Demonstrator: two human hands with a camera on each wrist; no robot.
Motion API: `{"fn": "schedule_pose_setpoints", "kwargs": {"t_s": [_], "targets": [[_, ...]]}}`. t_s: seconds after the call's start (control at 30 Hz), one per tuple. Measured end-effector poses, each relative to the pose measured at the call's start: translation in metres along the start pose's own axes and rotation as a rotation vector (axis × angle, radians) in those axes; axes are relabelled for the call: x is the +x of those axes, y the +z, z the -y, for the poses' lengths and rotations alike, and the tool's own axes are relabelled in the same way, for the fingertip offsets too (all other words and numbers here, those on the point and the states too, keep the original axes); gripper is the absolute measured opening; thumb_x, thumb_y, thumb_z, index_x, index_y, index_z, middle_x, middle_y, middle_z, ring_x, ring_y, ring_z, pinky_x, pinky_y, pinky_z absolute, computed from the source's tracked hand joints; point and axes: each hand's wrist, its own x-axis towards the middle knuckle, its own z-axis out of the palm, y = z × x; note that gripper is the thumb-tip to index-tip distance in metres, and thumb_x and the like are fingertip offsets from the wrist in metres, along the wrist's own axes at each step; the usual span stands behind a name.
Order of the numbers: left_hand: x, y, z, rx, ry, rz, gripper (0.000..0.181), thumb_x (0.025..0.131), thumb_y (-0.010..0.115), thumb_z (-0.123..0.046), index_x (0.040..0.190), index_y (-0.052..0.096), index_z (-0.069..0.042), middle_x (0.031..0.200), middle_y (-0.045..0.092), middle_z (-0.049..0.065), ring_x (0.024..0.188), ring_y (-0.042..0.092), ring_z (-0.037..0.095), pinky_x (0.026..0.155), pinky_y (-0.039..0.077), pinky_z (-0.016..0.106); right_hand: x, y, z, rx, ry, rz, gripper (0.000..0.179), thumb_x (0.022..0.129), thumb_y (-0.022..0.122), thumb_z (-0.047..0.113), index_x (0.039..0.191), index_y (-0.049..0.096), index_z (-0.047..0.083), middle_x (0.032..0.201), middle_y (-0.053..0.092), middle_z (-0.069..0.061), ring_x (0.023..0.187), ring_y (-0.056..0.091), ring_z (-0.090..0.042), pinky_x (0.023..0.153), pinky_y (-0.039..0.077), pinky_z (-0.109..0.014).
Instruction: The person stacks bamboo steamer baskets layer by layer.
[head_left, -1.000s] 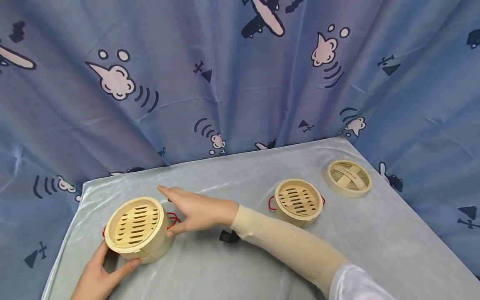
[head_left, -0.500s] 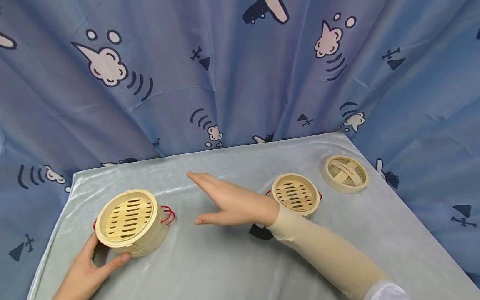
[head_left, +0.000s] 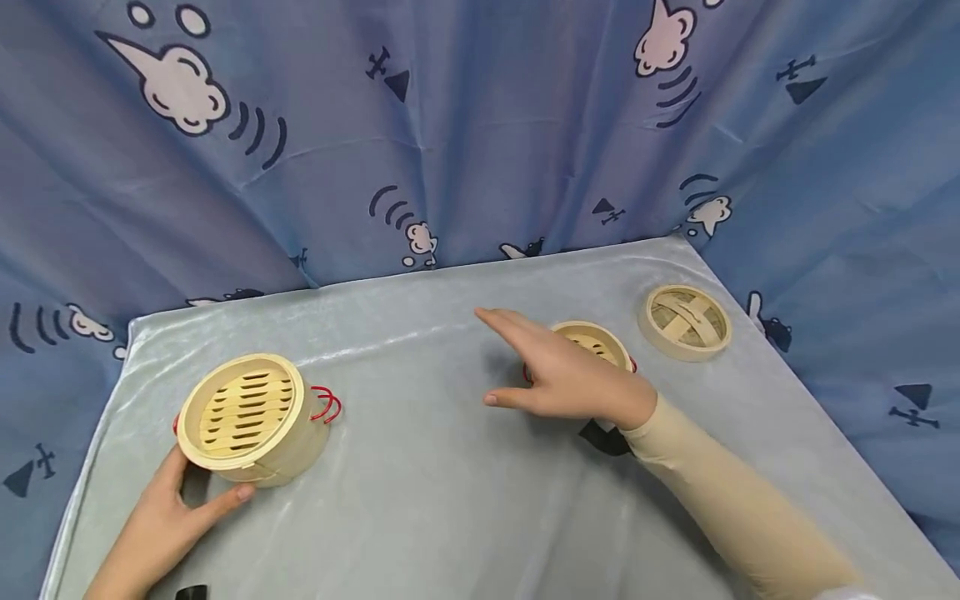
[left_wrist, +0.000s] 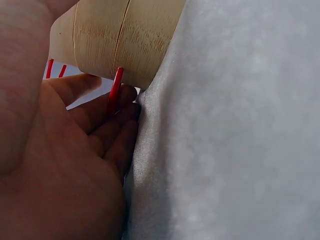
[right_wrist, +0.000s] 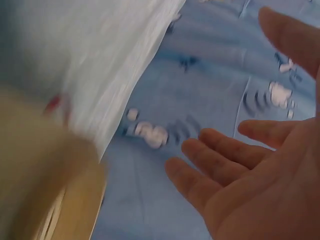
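A round bamboo steamer (head_left: 281, 454) with a slatted base and red wire handles stands at the table's left. My left hand (head_left: 161, 508) holds its near left side, thumb at the front and fingers around the left. In the left wrist view the fingers lie beside a red handle (left_wrist: 115, 92) under the bamboo wall. My right hand (head_left: 573, 375) hovers with straight fingers and thumb spread, holding nothing. It overlaps a second bamboo steamer (head_left: 592, 332), hiding much of it in the head view. That steamer appears blurred at the lower left of the right wrist view.
A bamboo lid (head_left: 688, 323) with crossed strips lies at the table's back right. A pale, shiny cloth covers the table (head_left: 412, 483). Behind and to the right hangs a blue patterned curtain (head_left: 480, 150). Dark wrist-camera pieces show under the right wrist and near the left wrist.
My right hand has moved right, away from the left steamer's handle, to in front of the second steamer. The left hand stays at the left steamer. The head view has tilted downward slightly.
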Motion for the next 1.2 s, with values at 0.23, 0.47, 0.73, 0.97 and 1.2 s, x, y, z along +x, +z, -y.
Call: {"fn": "schedule_pose_setpoints", "kwargs": {"t_s": [0.23, 0.47, 0.73, 0.97, 1.2], "targets": [[0.002, -0.004, 0.001, -0.009, -0.013, 0.0, 0.103, 0.084, 0.083, -0.023, 0.158, 0.013, -0.04, 0.164, 0.015, -0.001, 0.145, 0.009, 0.005, 0.116, 0.006, 0.022, -0.04, -0.025, -0.036, -0.064, 0.109, -0.068, 0.101, 0.081, 0.07, 0.065, 0.16, 0.017, 0.028, 0.161, 0.023, 0.002, 0.146, 0.023, -0.019, 0.113, 0.029, -0.05], [-0.002, -0.001, 0.004, 0.012, 0.033, -0.012, 0.103, 0.081, 0.085, -0.018, 0.158, 0.019, -0.038, 0.16, 0.022, -0.012, 0.142, 0.016, 0.0, 0.099, 0.012, -0.001, -0.067, -0.035, -0.068, -0.065, 0.148, -0.025, 0.093, 0.078, 0.078, 0.059, 0.155, 0.031, 0.034, 0.162, 0.017, 0.003, 0.147, 0.019, -0.028, 0.11, 0.027, -0.059], [-0.003, -0.003, 0.002, 0.039, 0.045, 0.005, 0.105, 0.08, 0.085, -0.018, 0.158, 0.018, -0.038, 0.159, 0.023, -0.015, 0.141, 0.016, -0.002, 0.098, 0.011, -0.001, -0.093, -0.025, -0.091, 0.079, 0.174, 0.023, 0.104, 0.068, 0.091, 0.047, 0.155, 0.036, 0.029, 0.163, 0.014, -0.004, 0.141, 0.031, -0.034, 0.104, 0.035, -0.056], [-0.003, -0.001, 0.004, 0.04, 0.046, 0.006, 0.104, 0.08, 0.086, -0.017, 0.158, 0.021, -0.037, 0.156, 0.026, -0.016, 0.139, 0.019, -0.004, 0.098, 0.012, -0.001, -0.101, -0.018, -0.099, 0.162, 0.202, 0.046, 0.105, 0.069, 0.093, 0.033, 0.155, 0.034, 0.027, 0.164, 0.013, -0.006, 0.135, 0.037, -0.029, 0.086, 0.048, -0.04], [-0.002, 0.0, 0.001, 0.042, 0.065, -0.002, 0.103, 0.079, 0.087, -0.015, 0.157, 0.023, -0.036, 0.154, 0.028, -0.018, 0.137, 0.021, -0.007, 0.097, 0.014, -0.002, -0.106, -0.013, -0.109, 0.165, 0.209, 0.033, 0.068, 0.07, 0.092, 0.026, 0.129, 0.058, 0.023, 0.164, 0.013, -0.003, 0.112, 0.052, -0.023, 0.083, 0.047, -0.038]]}}
